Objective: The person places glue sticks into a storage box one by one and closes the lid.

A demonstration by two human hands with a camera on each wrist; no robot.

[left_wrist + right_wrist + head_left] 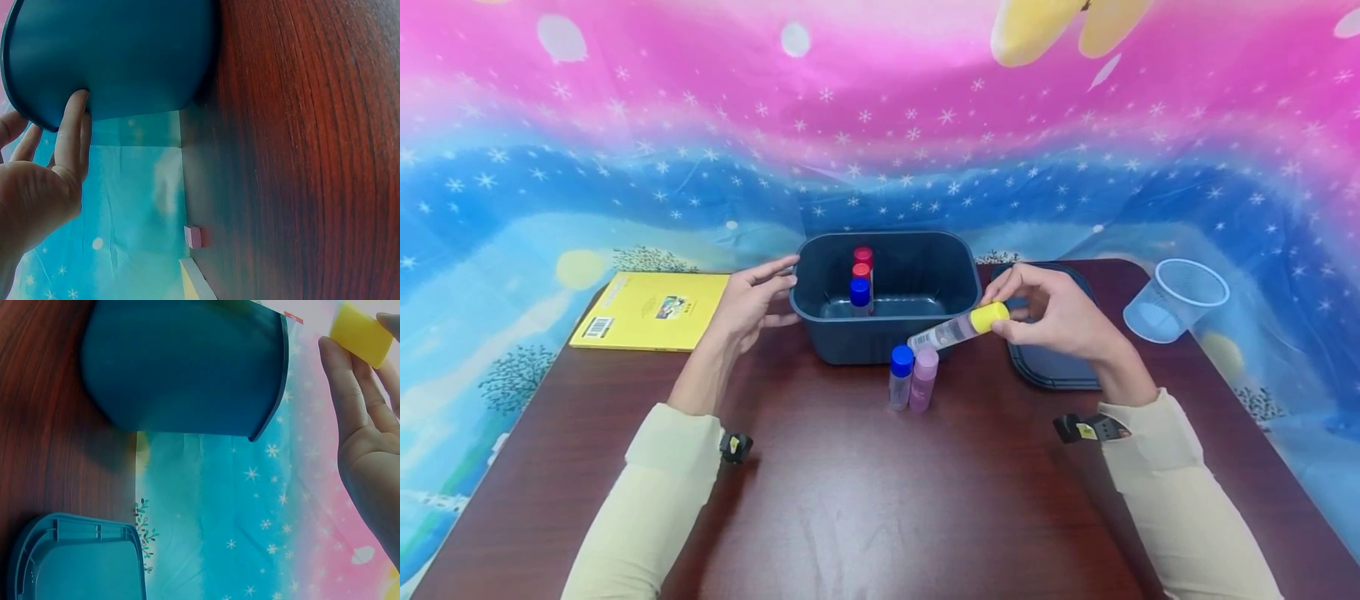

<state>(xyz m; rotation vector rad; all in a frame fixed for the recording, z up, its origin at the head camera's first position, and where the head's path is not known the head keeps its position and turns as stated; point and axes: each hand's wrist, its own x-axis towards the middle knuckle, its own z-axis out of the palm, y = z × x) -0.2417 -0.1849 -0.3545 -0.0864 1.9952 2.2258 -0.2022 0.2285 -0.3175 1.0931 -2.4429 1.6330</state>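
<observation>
My right hand (1052, 312) pinches the yellow cap of a clear tube (951, 332) with a printed label. The tube is tilted, its lower end down to the left in front of the dark bin (880, 342). In the right wrist view the fingers hold the yellow cap (361, 334) level with the bin's rim. My left hand (752, 304) touches the bin's left side, and in the left wrist view its fairly straight fingers (72, 134) rest on the outer wall near the rim. Inside the bin stand a blue-capped tube (860, 296) and two red-capped ones (863, 254) behind it.
A blue-capped tube (900, 379) and a pinkish-purple tube (923, 382) stand side by side before the bin. To the right lie a dark lid (1052, 367) and a tilted clear mesh-like cup (1176, 300). A yellow book (647, 312) lies at left. A patterned cloth (880, 125) hangs behind.
</observation>
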